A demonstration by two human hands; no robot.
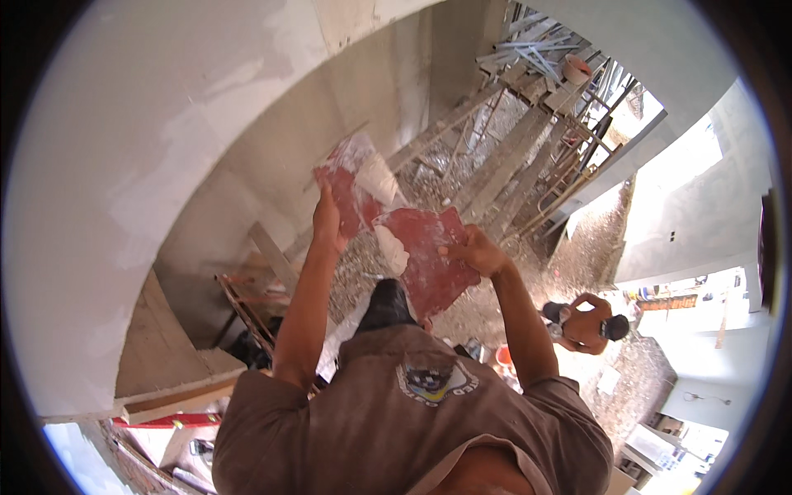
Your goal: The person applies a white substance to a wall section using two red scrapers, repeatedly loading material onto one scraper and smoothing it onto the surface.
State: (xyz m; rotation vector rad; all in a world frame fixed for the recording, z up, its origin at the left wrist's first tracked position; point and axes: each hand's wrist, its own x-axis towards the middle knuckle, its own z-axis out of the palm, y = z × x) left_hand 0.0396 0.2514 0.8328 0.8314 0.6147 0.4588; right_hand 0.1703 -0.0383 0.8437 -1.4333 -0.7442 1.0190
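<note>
My left hand [328, 216] is closed on a red, white-smeared board [346, 202], held up in front of me with a pale lump of putty [375, 177] on it. My right hand [480, 252] grips a second red board [425, 256] by its right side; white paste [392, 247] sits along that board's left edge. The two boards are close together above my dark knee or leg [384, 301], and I cannot tell whether they touch.
A curved plastered wall [115, 165] arches at left. Planks [507, 165], metal strips [536, 49] and a bucket [575, 70] are piled beyond. At right a shirtless person [590, 326] in a dark cap bends over the debris-strewn floor [619, 371]. A wooden ledge [177, 392] lies lower left.
</note>
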